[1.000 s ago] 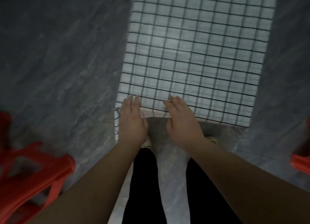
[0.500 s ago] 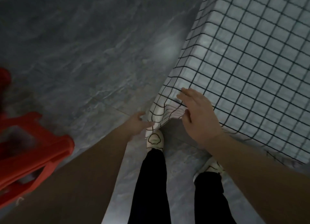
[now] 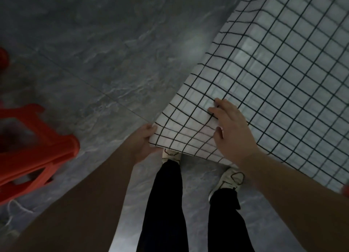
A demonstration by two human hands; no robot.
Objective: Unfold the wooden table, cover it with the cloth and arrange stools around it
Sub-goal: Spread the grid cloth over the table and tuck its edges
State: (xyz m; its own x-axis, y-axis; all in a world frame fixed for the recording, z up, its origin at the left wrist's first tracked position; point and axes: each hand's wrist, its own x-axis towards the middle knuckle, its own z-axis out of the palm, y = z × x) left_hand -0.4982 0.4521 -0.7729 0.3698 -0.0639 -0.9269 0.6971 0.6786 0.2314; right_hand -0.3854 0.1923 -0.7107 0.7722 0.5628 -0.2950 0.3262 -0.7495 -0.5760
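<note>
A white cloth with a black grid (image 3: 273, 66) covers the table at the upper right and hides the wood beneath. My left hand (image 3: 144, 141) pinches the cloth's near left corner and holds it lifted away from the table. My right hand (image 3: 231, 131) lies flat on the cloth just right of that corner, fingers spread. The cloth bulges and wrinkles between the two hands. A red plastic stool (image 3: 32, 149) stands on the floor at the left.
Grey marbled floor tiles (image 3: 105, 49) fill the left and top. My legs in black trousers and light shoes (image 3: 229, 180) stand right at the table's near edge. A second red object (image 3: 2, 58) shows at the far left edge.
The view swung left, so the table now sits at the right. My left hand left the tabletop, took hold of the cloth's corner and lifted it outward. My right hand stayed on the cloth.
</note>
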